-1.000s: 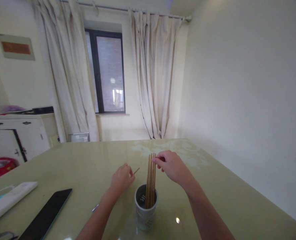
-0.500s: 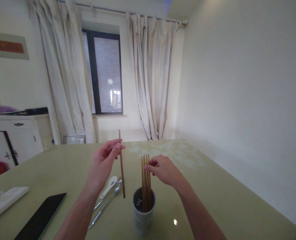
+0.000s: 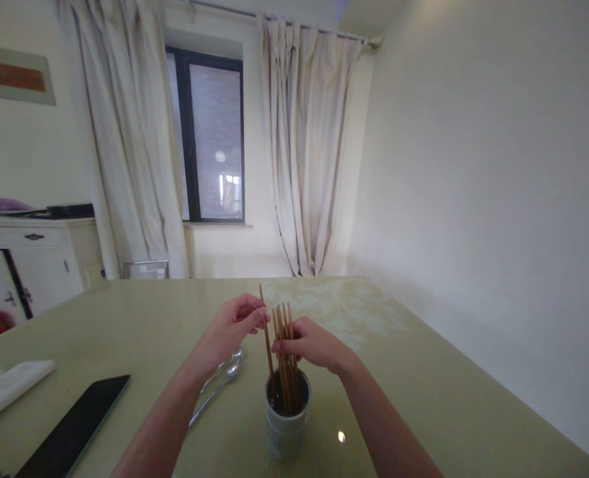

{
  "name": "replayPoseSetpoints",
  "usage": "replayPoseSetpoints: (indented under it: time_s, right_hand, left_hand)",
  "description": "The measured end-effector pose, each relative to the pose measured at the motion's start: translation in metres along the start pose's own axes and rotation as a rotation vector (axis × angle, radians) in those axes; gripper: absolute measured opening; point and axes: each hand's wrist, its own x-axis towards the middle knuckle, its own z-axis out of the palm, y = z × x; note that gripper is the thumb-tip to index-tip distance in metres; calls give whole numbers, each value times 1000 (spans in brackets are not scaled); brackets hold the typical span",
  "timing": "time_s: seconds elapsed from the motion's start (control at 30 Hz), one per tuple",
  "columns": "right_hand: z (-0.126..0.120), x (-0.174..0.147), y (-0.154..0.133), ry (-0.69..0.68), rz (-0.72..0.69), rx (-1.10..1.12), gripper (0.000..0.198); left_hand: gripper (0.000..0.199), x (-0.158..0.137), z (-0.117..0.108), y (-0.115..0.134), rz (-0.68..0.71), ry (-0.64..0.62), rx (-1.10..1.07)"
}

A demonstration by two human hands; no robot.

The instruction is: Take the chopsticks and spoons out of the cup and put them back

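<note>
Between the thumb and fingers of my left hand [image 3: 239, 328] is a single wooden chopstick [image 3: 267, 345], nearly upright, its lower end inside the mouth of a grey-white cup [image 3: 287, 435]. My right hand [image 3: 314, 342] has its thumb and fingers around a bundle of several chopsticks [image 3: 286, 382] standing in the same cup. The bundle leans slightly left. Beyond my left wrist lie metal spoons [image 3: 230, 372] on the table, partly hidden by my arm.
The greenish table [image 3: 404, 405] reaches toward the window wall. A black phone-like slab [image 3: 75, 425] and a white, long object [image 3: 15, 392] lie at the left. A white cabinet [image 3: 45, 259] stands behind, and a wall runs along the right.
My left hand has moved right and lowered its chopstick into the cup's mouth. My right hand has shifted slightly left and closed round the bundle. The view has tilted a little.
</note>
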Motion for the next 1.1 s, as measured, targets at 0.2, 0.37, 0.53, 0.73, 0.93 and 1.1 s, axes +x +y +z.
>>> replayPoseSetpoints:
  time_s: [0.2, 0.37, 0.53, 0.73, 0.93, 1.1]
  right_hand:
    - [-1, -3, -4, 9, 6, 6, 12]
    - [-6, -6, -7, 9, -2, 34, 20]
    - [-7, -6, -7, 22, 2, 30, 17]
    - [-8, -3, 0, 41, 26, -38, 19]
    - [-15, -9, -8, 94, 3, -199, 28]
    - [-25, -27, -32, 265, -117, -389, 37]
  left_hand:
    - [37, 0, 10, -4, 4, -40, 141]
    - [37, 2, 17, -18, -24, -110, 195]
    - [37, 1, 19, -23, -37, -198, 170]
    - [41, 5, -4, -24, -89, -190, 307]
    - [18, 9, -35, -61, -180, -155, 987]
    - [21, 6, -35, -94, -311, -190, 1200]
